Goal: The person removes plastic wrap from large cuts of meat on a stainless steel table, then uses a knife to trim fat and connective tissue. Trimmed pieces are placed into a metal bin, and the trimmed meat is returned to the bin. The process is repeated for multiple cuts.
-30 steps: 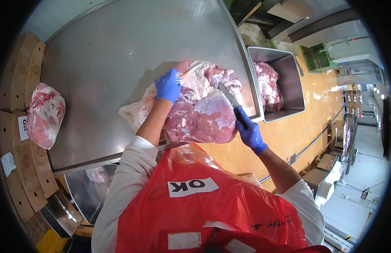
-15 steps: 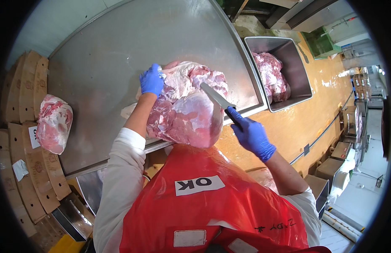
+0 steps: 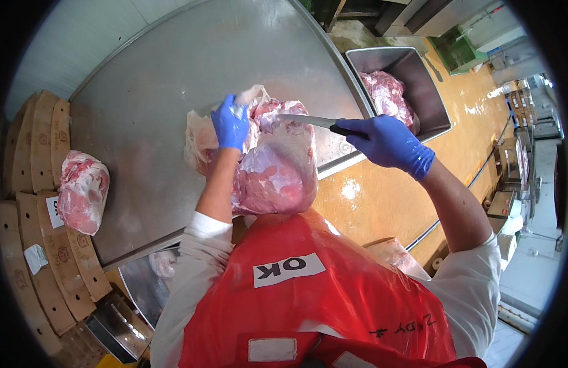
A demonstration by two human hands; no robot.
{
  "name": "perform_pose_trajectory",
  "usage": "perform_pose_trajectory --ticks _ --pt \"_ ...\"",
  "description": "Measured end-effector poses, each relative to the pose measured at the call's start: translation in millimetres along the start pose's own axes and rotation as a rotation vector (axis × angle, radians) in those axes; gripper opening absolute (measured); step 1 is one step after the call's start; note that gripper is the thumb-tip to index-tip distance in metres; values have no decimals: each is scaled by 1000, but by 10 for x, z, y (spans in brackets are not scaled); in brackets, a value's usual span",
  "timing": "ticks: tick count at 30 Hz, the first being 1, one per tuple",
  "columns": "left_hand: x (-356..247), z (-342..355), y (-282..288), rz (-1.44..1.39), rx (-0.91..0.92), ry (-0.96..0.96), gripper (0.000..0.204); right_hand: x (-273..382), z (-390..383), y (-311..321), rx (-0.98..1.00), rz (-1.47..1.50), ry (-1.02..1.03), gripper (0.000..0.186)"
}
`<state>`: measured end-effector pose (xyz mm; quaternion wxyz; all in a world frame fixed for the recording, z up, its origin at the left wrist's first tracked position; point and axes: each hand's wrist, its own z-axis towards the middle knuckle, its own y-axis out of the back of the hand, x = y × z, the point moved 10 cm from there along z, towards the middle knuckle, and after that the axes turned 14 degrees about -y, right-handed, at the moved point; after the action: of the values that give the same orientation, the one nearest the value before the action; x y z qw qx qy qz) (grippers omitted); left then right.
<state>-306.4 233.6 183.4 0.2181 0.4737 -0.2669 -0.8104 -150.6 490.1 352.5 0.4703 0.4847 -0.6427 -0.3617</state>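
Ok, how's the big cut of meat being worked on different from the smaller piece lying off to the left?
The big cut is far larger than the smaller piece. It sits at the steel table's near edge, gripped by the left hand, with the right hand's knife over it; the smaller piece lies untouched, overhanging the left edge. Both are raw, pink meat with white fat.

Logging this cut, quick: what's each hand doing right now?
Left hand: closed, gripping the top of the big meat cut.
Right hand: closed on the knife.
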Motion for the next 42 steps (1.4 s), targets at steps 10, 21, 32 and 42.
perform_pose_trajectory --ticks 10,21,32,42 --pt "39 -653 180 307 -3 -139 38 1020 408 396 230 -412 62 29" --pt "317 -740 40 219 30 -72 44 1269 1111 280 385 -528 13 31" --pt "700 -872 -258 82 39 -8 46 976 1305 -448 427 -346 44 33" --pt "335 -467 -92 94 99 -139 33 105 318 -968 -204 -240 26 49"
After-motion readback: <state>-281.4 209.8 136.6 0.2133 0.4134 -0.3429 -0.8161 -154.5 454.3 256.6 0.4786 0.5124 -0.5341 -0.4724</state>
